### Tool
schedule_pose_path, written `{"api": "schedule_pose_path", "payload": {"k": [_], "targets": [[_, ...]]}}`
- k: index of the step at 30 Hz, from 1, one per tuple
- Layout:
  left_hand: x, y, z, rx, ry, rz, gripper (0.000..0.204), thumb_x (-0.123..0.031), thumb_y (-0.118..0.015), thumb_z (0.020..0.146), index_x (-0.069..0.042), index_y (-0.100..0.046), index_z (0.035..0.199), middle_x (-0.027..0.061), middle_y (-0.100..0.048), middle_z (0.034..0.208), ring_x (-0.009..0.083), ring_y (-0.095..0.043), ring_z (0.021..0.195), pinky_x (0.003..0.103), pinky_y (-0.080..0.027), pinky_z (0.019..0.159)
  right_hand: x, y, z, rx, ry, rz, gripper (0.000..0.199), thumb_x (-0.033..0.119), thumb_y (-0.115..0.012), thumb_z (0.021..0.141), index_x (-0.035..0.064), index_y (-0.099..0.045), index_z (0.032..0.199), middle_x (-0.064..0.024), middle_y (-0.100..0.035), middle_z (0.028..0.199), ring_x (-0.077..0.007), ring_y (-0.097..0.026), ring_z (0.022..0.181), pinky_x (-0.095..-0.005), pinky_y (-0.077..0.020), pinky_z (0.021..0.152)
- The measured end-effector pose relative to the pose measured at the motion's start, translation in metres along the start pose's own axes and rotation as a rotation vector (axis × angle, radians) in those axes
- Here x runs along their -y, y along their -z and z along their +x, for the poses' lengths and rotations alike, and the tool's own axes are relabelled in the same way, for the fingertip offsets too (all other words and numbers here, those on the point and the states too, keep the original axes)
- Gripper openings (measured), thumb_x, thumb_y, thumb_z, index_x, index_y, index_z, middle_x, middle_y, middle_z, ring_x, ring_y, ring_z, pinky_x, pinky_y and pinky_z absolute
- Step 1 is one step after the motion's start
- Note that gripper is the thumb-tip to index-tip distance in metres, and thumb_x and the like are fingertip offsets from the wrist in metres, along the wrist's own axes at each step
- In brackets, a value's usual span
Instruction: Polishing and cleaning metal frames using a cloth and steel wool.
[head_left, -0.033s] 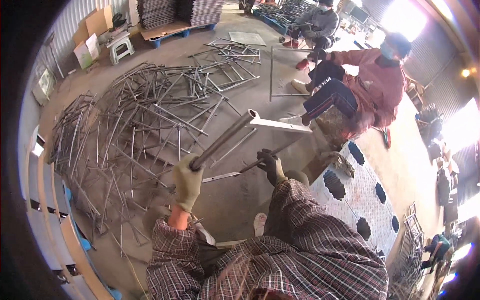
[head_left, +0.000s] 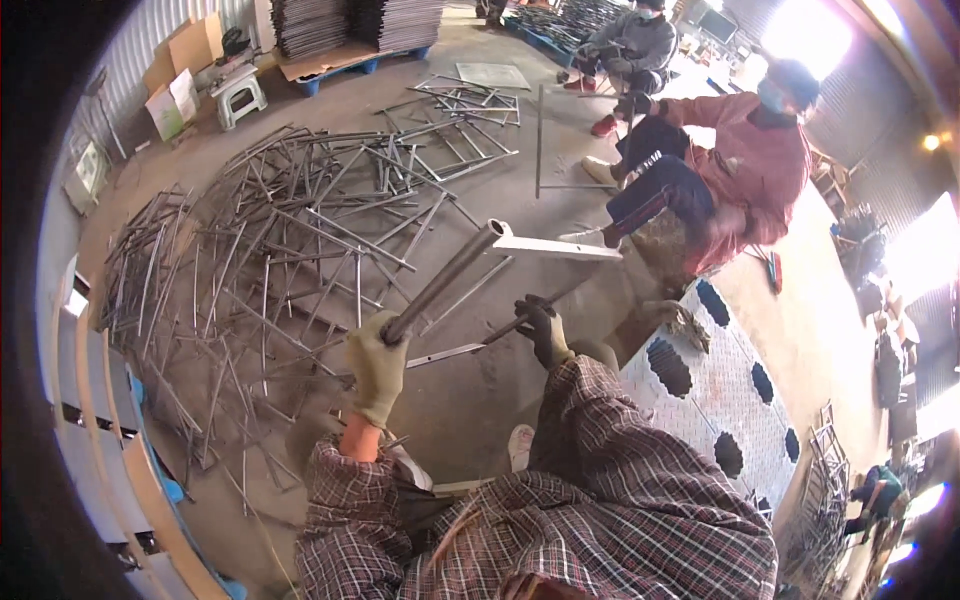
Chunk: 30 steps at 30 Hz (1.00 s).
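A: Concrete floor (head_left: 470,410) is spreading wide across the workshop. Anything changing vs. a moment ago?

B: V. little. Big heap of tubes (head_left: 290,200) is lying put on the left; co-worker in the reddish top (head_left: 765,150) is sitting w/ head a hair higher; the held frame (head_left: 446,281) is shifting a touch left at its open tube end. Grip isn't changing, so it's prob. only being steadied.

A: Where's it hanging?

B: Midair, approx. centre, btwn both hands. Left hand (head_left: 376,370): fingers are clenching the thick tube's near end. Right hand (head_left: 542,335): fingers are grasping the thinner bar.

A: Other stuff? Obstacles?

B: Holed panel (head_left: 715,390) is stretching along the right; dark stacks (head_left: 315,25) are standing at the back; co-worker in grey (head_left: 643,48) is sitting beyond; co-worker's rectangular frame (head_left: 539,140) is hovering past ours, apart AFAICT; white stool (head_left: 236,80) is standing far left; pale shoe (head_left: 520,447) is showing below. Heap's crowding the left, so that side's prob. tightest.
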<state>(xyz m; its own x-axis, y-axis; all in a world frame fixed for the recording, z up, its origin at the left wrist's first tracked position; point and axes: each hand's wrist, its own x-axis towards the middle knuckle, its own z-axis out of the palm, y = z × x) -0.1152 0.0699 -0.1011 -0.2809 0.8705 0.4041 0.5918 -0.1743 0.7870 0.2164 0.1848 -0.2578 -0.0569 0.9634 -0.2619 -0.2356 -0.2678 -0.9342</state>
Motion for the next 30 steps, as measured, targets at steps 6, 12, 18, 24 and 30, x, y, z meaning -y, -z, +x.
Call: {"api": "schedule_pose_path", "payload": {"k": [6,12,18,24,30], "targets": [[0.037,-0.032,-0.014,0.361,0.170,0.346,0.018,-0.012,-0.077,0.080,-0.008,-0.072,0.097,0.0153,-0.071,0.093,0.0360,-0.068,0.087,0.046,-0.052,0.075,-0.043,0.018,0.016,-0.132,-0.171,-0.454,0.054,0.026,-0.071,0.087,0.0071,-0.055,0.135,-0.0144,-0.062,0.119,-0.0300,-0.061,0.109,-0.0442,-0.0525,0.089],[0.053,-0.044,-0.053,0.275,0.024,0.145,0.025,-0.022,-0.076,0.085,-0.006,-0.071,0.104,0.0176,-0.071,0.096,0.0398,-0.068,0.093,0.048,-0.053,0.081,-0.082,0.031,0.028,-0.084,-0.072,-0.300,0.047,0.013,-0.069,0.088,0.0066,-0.059,0.133,-0.0103,-0.064,0.121,-0.0270,-0.065,0.105,-0.0435,-0.0546,0.086],[0.078,-0.045,-0.046,0.223,0.331,0.156,0.026,-0.022,-0.074,0.089,-0.002,-0.070,0.105,0.0236,-0.070,0.094,0.0411,-0.069,0.092,0.045,-0.052,0.076,-0.054,0.018,0.016,-0.385,-0.031,0.069,0.028,0.017,-0.061,0.094,0.0034,-0.068,0.118,-0.0059,-0.068,0.098,-0.0223,-0.066,0.087,-0.0365,-0.0533,0.074],[0.077,-0.023,-0.033,-0.023,0.486,-0.042,0.035,-0.030,-0.067,0.098,0.005,-0.068,0.102,0.0191,-0.064,0.075,0.0269,-0.061,0.070,0.043,-0.047,0.065,0.039,-0.033,-0.009,-0.282,0.366,-0.055,0.024,0.014,-0.063,0.095,-0.0020,-0.067,0.112,-0.0075,-0.065,0.100,-0.0189,-0.058,0.095,-0.0326,-0.0461,0.085],[0.078,-0.010,-0.012,-0.229,0.694,-1.039,0.044,-0.044,-0.066,0.098,-0.004,-0.066,0.118,0.0040,-0.067,0.096,0.0233,-0.062,0.087,0.033,-0.050,0.077,0.175,-0.114,-0.060,-0.075,0.770,-0.179,0.037,-0.006,-0.062,0.091,-0.0029,-0.057,0.128,-0.0081,-0.063,0.119,-0.0169,-0.060,0.107,-0.0286,-0.0488,0.094]]}}
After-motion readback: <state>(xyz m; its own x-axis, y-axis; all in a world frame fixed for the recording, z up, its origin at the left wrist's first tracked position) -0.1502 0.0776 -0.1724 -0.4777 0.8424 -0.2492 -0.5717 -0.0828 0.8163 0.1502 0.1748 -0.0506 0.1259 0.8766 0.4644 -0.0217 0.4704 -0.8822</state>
